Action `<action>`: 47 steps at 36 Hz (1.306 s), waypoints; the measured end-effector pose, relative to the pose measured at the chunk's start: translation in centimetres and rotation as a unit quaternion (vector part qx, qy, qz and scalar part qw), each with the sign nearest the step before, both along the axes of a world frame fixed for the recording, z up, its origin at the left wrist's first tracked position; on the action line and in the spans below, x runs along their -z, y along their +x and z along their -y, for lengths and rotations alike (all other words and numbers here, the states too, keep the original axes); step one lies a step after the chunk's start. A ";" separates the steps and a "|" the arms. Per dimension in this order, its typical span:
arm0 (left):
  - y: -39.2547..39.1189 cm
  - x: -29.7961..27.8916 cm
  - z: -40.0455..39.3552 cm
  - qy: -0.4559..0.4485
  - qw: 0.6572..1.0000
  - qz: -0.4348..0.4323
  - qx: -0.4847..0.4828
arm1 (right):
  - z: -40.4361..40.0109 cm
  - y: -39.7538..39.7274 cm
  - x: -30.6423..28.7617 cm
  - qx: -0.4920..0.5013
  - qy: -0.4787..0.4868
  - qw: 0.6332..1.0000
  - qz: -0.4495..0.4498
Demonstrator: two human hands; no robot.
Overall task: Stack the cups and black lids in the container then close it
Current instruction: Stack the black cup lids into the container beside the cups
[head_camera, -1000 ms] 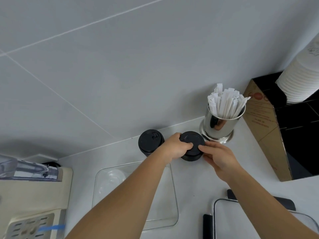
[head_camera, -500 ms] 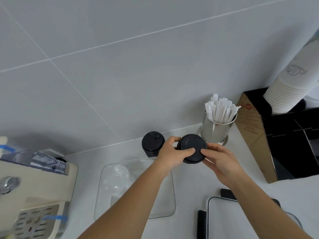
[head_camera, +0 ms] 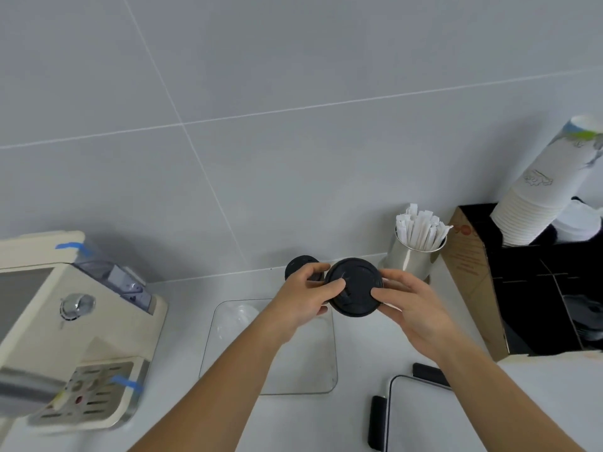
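Observation:
Both hands hold a stack of black lids lifted off the counter, its top face tilted toward me. My left hand grips its left side and my right hand grips its right side. A second stack of black lids stands on the counter by the wall, partly behind my left fingers. The clear plastic container lies open below my left forearm, with a clear cup inside at its far left. Its lid with black clips lies at the bottom right.
A cream coffee machine fills the left side. A steel tin of wrapped stirrers stands by the wall, right of the lids. A brown and black organiser box holds a tall stack of white paper cups at the right.
The stack of black lids has been lifted off the counter and brought toward me, tilting so its top faces the camera. The head camera has tilted up and left.

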State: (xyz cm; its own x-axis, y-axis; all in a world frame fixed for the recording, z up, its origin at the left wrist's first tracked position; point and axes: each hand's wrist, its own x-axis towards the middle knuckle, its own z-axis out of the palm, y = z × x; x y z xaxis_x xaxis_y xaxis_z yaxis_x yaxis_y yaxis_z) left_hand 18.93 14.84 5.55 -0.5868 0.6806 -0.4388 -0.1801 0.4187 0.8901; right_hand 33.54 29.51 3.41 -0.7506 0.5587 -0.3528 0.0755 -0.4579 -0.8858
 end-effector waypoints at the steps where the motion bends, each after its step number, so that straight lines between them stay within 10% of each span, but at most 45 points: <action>1: -0.1 -0.4 0.5 0.006 1.000 0.000 0.001 | 0.3 -0.1 -0.5 -0.009 0.008 1.000 -0.003; 23: -1.2 -3.2 10.6 0.087 0.995 -0.027 0.033 | 5.1 -1.5 -5.8 -0.225 0.313 0.921 0.056; 47: 0.4 2.8 11.1 -0.026 0.997 0.056 -0.054 | 10.4 -2.1 0.9 -0.245 0.555 0.786 0.116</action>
State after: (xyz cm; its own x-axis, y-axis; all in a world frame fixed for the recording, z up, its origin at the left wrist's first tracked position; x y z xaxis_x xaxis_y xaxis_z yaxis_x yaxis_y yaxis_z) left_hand 19.38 3.78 2.71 -0.6006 0.5908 -0.5388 -0.3239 0.4363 0.8395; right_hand 31.48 19.07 2.49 -0.9591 0.2829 -0.0124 0.2214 0.7220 -0.6555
